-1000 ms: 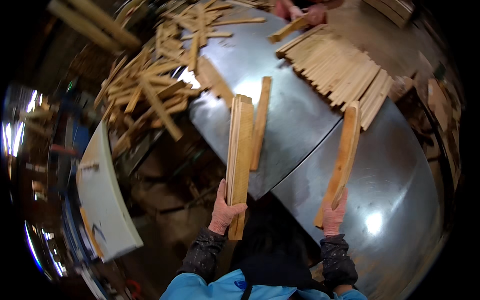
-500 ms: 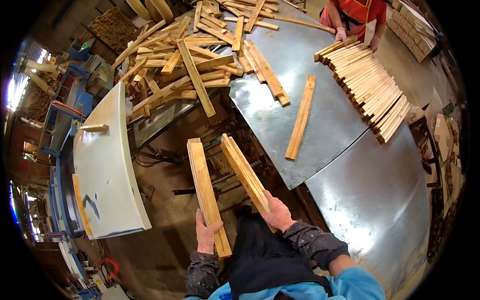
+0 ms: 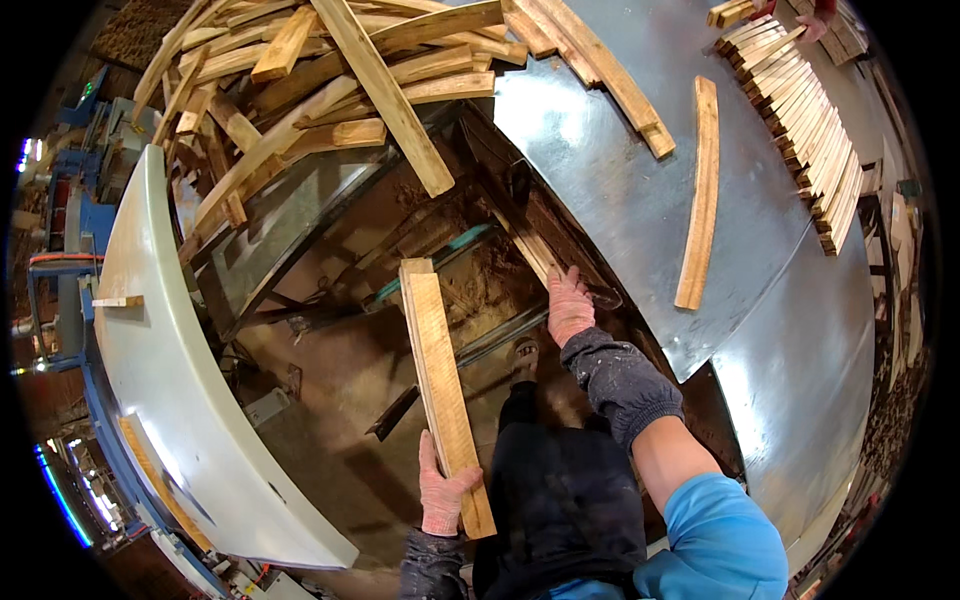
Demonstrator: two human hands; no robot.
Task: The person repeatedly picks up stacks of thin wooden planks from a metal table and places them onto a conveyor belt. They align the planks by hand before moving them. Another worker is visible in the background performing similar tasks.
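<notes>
My gloved left hand [image 3: 449, 492] is closed round the lower end of a few wooden slats [image 3: 440, 370] stacked together, pointing away from me over the gap between the tables. My right hand [image 3: 571, 304], gloved too, reaches forward beside the metal table's near edge. Its fingers are on the near end of a wooden strip [image 3: 530, 243], which slants away low alongside that edge; its far part is in shadow. A single wooden slat [image 3: 698, 195] lies on the metal table [image 3: 640, 250] to the right.
Loose slats are heaped [image 3: 300, 100] at the far left. Several slats [image 3: 590, 60] lie at the metal table's far side. A row of slats [image 3: 795, 125] stands at the far right, where another person's gloved hand [image 3: 815, 25] shows. At left is a pale curved machine table [image 3: 190, 380].
My right hand has moved forward and the wood in it now sits lower beside the table edge. My left hand still holds its slats. The view has shifted nearer to the tables.
</notes>
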